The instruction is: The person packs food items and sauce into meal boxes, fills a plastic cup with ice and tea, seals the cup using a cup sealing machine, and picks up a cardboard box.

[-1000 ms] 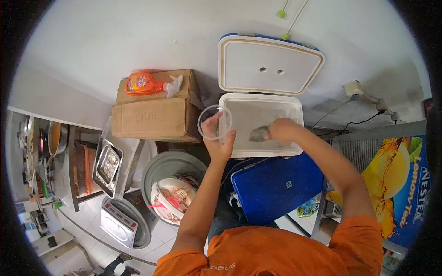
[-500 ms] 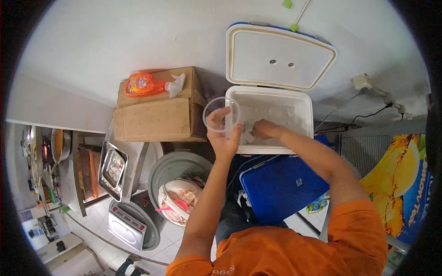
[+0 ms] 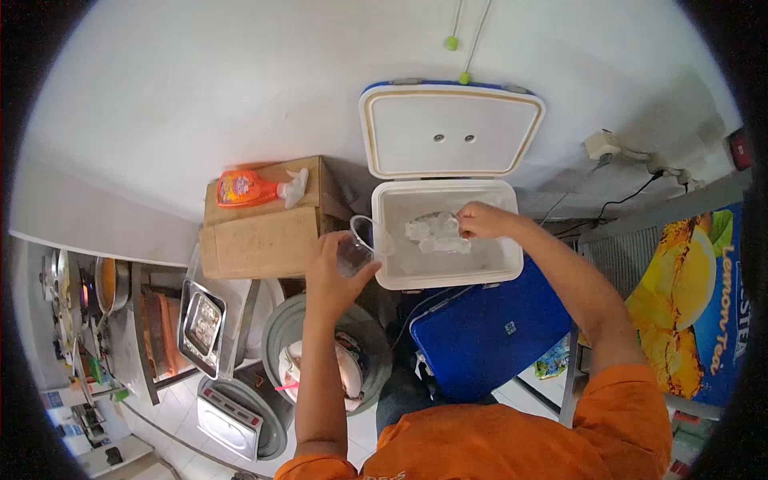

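My left hand [image 3: 336, 268] is wrapped round a clear plastic cup [image 3: 358, 258], tilted with its mouth toward the cooler's left rim. Over the inside of the white-lined cooler [image 3: 448, 280], my right hand [image 3: 482, 220] is closed on what looks like an ice scoop [image 3: 433, 216], its handle covered by the fingers. Clear ice cubes [image 3: 438, 240] are heaped at the scoop, left of that hand. The cooler's lid [image 3: 452, 132] stands raised against the wall.
Left of the cooler, an orange spray bottle [image 3: 250, 189] lies on a cardboard box [image 3: 260, 244]. A blue cooler [image 3: 488, 340] sits in front. Below the left arm is a grey bin [image 3: 282, 320]; a scale [image 3: 228, 424] and metal tray [image 3: 202, 324] are farther left. Cables [image 3: 632, 196] run at the right.
My right hand has risen from the ice, bringing a heap of cubes into view. My left hand has turned the cup from facing upward to tilting toward the cooler. The view has shifted.
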